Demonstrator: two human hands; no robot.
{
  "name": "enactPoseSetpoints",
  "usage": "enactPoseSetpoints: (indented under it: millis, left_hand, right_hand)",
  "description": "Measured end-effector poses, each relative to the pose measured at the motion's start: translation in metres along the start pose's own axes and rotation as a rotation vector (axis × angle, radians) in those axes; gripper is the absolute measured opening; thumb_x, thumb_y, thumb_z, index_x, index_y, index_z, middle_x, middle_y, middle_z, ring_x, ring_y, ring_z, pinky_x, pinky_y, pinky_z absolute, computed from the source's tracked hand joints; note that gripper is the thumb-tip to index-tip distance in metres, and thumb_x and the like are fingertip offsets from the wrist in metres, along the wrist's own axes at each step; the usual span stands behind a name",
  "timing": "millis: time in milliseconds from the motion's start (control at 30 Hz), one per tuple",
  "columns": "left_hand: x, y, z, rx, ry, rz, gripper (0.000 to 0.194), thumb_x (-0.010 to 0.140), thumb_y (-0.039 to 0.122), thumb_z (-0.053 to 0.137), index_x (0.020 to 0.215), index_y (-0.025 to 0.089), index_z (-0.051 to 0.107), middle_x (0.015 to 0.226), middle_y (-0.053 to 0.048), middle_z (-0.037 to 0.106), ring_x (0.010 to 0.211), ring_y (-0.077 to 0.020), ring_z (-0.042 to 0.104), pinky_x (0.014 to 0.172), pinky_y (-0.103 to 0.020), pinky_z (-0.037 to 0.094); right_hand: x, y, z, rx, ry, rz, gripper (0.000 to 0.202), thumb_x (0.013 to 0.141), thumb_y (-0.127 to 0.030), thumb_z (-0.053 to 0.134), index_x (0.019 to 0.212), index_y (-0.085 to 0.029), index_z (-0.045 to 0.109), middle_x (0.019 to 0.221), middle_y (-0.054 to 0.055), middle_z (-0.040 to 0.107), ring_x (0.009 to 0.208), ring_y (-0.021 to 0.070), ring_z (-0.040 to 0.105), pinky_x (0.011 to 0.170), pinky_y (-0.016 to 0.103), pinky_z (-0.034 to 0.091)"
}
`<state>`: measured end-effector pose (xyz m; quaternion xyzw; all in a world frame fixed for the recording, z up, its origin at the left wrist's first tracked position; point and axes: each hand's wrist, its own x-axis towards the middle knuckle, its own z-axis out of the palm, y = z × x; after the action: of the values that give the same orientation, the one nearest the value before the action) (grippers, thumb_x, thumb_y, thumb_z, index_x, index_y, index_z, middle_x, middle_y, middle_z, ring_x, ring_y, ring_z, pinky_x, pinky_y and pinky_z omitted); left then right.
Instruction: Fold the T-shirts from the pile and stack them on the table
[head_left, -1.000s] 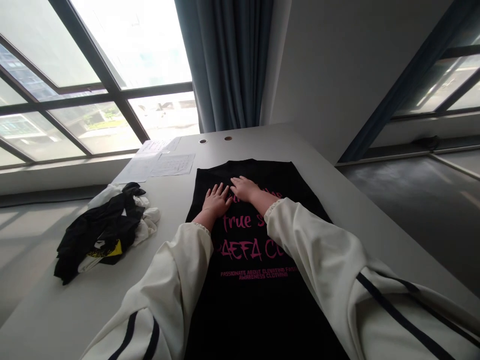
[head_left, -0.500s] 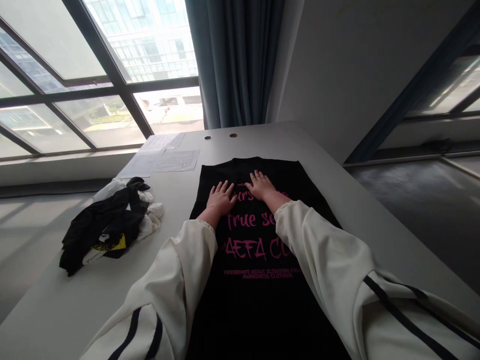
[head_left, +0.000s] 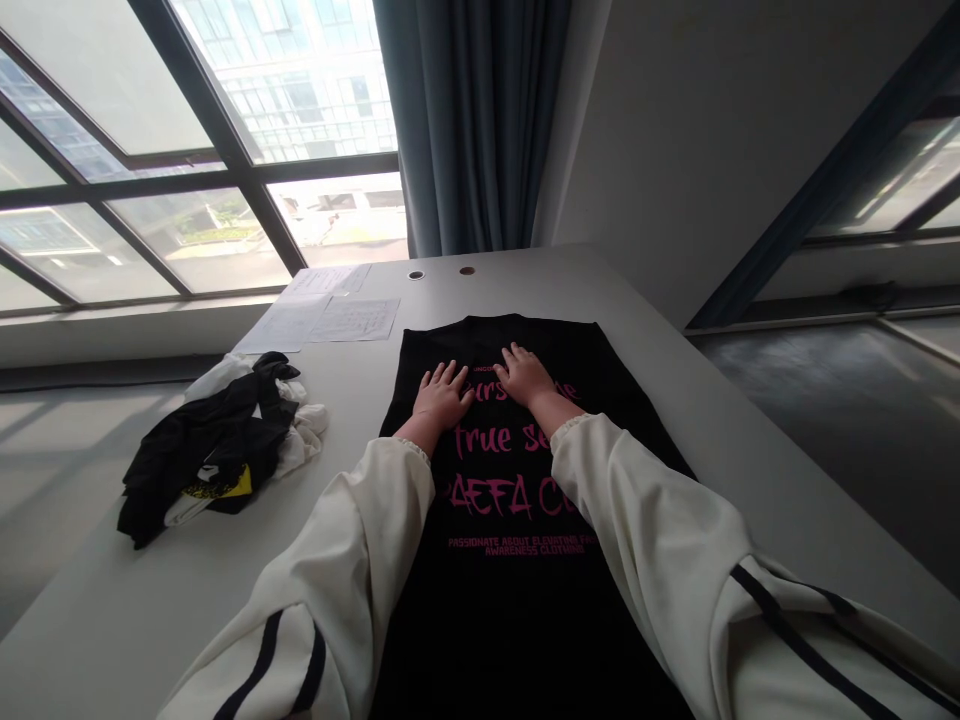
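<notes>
A black T-shirt (head_left: 517,620) with pink lettering lies spread flat on the table in front of me, its neck end pointing away. My left hand (head_left: 441,398) rests on the upper left of the print, fingers spread. On the upper right part of the print lies my right hand (head_left: 523,378), palm down with fingers stretched out. Neither hand grips the cloth. My forearms, in cream sleeves with dark stripes, cover both sides of the shirt and some of the letters.
A crumpled heap of black and white clothes (head_left: 217,440) with a yellow patch sits at the left of the white table (head_left: 360,400). Sheets of paper (head_left: 354,320) lie at the back left. Two round cable holes mark the far end, before a blue curtain (head_left: 469,130) and windows.
My right hand has shifted very slightly, and its forearm now uncovers a bit more of the top line of lettering. The left hand and the shirt stay put.
</notes>
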<state>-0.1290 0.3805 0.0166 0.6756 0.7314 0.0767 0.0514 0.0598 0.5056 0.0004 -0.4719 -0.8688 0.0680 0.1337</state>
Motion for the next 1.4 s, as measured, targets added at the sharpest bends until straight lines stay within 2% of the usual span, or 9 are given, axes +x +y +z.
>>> enactPoseSetpoints:
  millis: [133,300,400,500,600,767,933,1133,1400]
  left_hand:
    - [0.0,-0.001,0.002,0.001,0.015,0.0,0.071,0.105,0.063,0.035,0.167,0.03,0.035,0.177,-0.004,0.025,0.164,-0.0296,0.019,0.132,-0.054,0.016]
    - [0.0,0.0,0.002,0.007,0.033,0.0,0.069,0.104,0.062,0.037,0.166,0.03,0.037,0.176,-0.005,0.028,0.163,-0.0304,0.022,0.131,-0.054,0.019]
    - [-0.002,0.001,0.002,0.005,0.078,0.008,0.066,0.104,0.058,0.04,0.162,0.028,0.044,0.173,-0.007,0.035,0.161,-0.0316,0.027,0.13,-0.055,0.022]
    - [-0.006,0.003,0.0,0.008,0.187,0.028,0.054,0.104,0.047,0.046,0.151,0.025,0.059,0.163,-0.01,0.051,0.151,-0.0314,0.044,0.124,-0.05,0.033]
    - [-0.013,0.008,-0.005,0.039,0.275,0.029,0.039,0.103,0.035,0.047,0.127,0.021,0.073,0.14,-0.013,0.068,0.128,-0.0314,0.062,0.109,-0.048,0.045]
    - [-0.048,0.025,-0.012,0.072,0.272,0.099,0.029,0.102,0.027,0.048,0.107,0.019,0.075,0.121,-0.013,0.074,0.108,-0.0297,0.069,0.102,-0.048,0.047]
    - [-0.134,0.05,-0.006,-0.069,0.161,0.408,0.026,0.101,0.028,0.054,0.117,0.027,0.074,0.13,-0.007,0.072,0.119,-0.0259,0.066,0.107,-0.046,0.047]
    - [-0.223,0.054,-0.007,-0.211,0.083,0.515,0.041,0.097,0.03,0.062,0.138,0.03,0.067,0.15,-0.007,0.061,0.138,-0.028,0.056,0.121,-0.05,0.042]
    - [-0.233,0.046,-0.012,-0.229,0.059,0.497,0.046,0.095,0.028,0.065,0.141,0.032,0.066,0.152,-0.006,0.059,0.139,-0.0286,0.055,0.121,-0.051,0.043]
  right_hand:
    - [-0.037,-0.005,-0.016,0.031,0.145,-0.111,0.052,0.106,-0.041,0.043,0.146,-0.014,0.063,0.161,0.018,0.05,0.15,0.0335,0.042,0.127,0.058,0.025]
    - [-0.122,0.017,-0.044,0.005,-0.046,-0.311,0.048,0.101,-0.044,0.056,0.144,-0.025,0.065,0.162,0.012,0.049,0.152,0.0347,0.04,0.125,0.059,0.031]
    - [-0.176,0.033,-0.053,-0.059,-0.074,-0.271,0.05,0.103,-0.045,0.053,0.15,-0.029,0.061,0.164,0.012,0.048,0.153,0.0373,0.039,0.123,0.068,0.029]
    - [-0.205,0.04,-0.054,-0.07,-0.054,-0.208,0.053,0.104,-0.041,0.049,0.155,-0.028,0.056,0.164,0.012,0.048,0.15,0.0357,0.043,0.124,0.066,0.029]
    - [-0.209,0.038,-0.052,-0.056,-0.047,-0.194,0.054,0.103,-0.036,0.048,0.156,-0.026,0.056,0.164,0.012,0.048,0.149,0.0344,0.045,0.125,0.064,0.03]
    - [-0.202,0.036,-0.051,-0.034,-0.033,-0.207,0.054,0.102,-0.034,0.049,0.155,-0.025,0.057,0.164,0.012,0.048,0.149,0.0339,0.045,0.124,0.062,0.031]
    - [-0.203,0.039,-0.048,-0.017,-0.003,-0.211,0.052,0.101,-0.032,0.05,0.151,-0.022,0.061,0.162,0.012,0.052,0.148,0.0332,0.047,0.124,0.058,0.033]
    - [-0.203,0.038,-0.048,-0.01,0.038,-0.216,0.05,0.1,-0.029,0.049,0.146,-0.02,0.064,0.156,0.013,0.057,0.144,0.0318,0.051,0.122,0.055,0.037]
    - [-0.213,0.034,-0.053,-0.029,0.029,-0.194,0.049,0.098,-0.024,0.048,0.143,-0.015,0.066,0.153,0.016,0.059,0.141,0.0308,0.054,0.12,0.055,0.04]
